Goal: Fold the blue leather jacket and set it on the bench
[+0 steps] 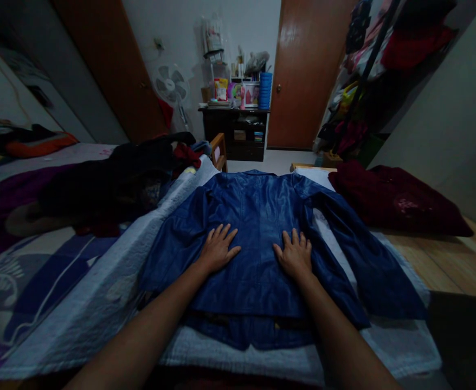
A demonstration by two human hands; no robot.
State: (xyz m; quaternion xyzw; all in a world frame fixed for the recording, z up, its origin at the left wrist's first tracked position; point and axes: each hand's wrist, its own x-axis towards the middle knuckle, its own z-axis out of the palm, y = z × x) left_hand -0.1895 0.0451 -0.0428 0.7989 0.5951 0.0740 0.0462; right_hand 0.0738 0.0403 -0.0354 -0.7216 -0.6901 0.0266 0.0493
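Observation:
A blue leather jacket [258, 271] lies spread out back side up, its collar at the far end and its hem towards me. My left hand [218, 249] rests flat on the left part of its back, fingers spread. On the right part of the back, my right hand [295, 252] also lies flat with its fingers apart. The jacket's right-hand sleeve stretches out diagonally to the right. Its other sleeve lies along the left side. Beneath the jacket is a light, quilted cloth [111, 287].
Dark clothes [111, 179] are heaped on the bed at the left. A folded maroon garment [404, 200] lies on a wooden surface [445, 260] at the right. Farther back stand a white fan [172, 85], a dark cabinet [233, 149] and a brown door [303, 108].

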